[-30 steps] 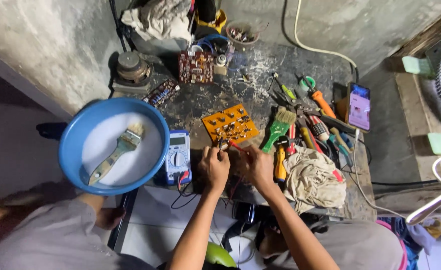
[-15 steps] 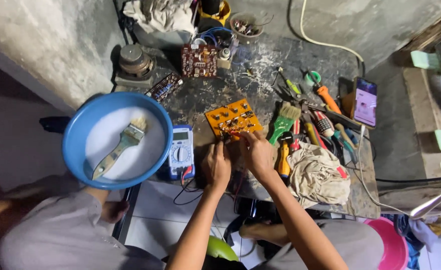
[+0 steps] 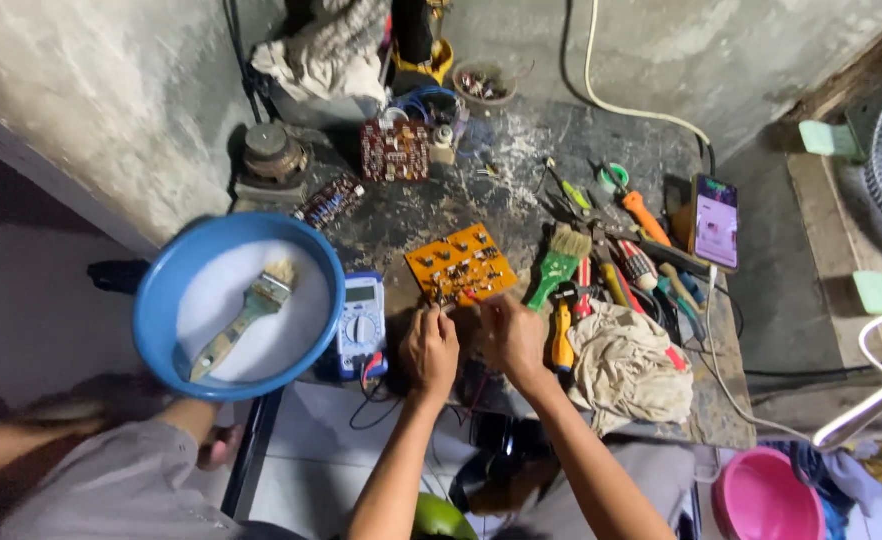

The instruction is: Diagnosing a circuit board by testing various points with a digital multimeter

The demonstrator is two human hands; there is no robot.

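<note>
An orange circuit board (image 3: 460,264) lies on the dark, stained workbench (image 3: 521,170). My left hand (image 3: 431,350) and my right hand (image 3: 509,338) are at the board's near edge, fingers pinched together. Each appears to hold a thin multimeter probe against the board, though the tips are too small to see clearly. A blue multimeter (image 3: 361,322) lies just left of my left hand, with leads trailing down.
A blue basin (image 3: 166,290) with a paintbrush (image 3: 244,316) sits at left. A green brush (image 3: 558,263), screwdrivers (image 3: 641,262), a rag (image 3: 629,364), a phone (image 3: 716,220) and a brown circuit board (image 3: 394,150) crowd the bench. A pink bucket (image 3: 761,495) stands below right.
The camera view has drifted slightly upward and right. Both hands stay at the near edge of the orange board with only small finger shifts.
</note>
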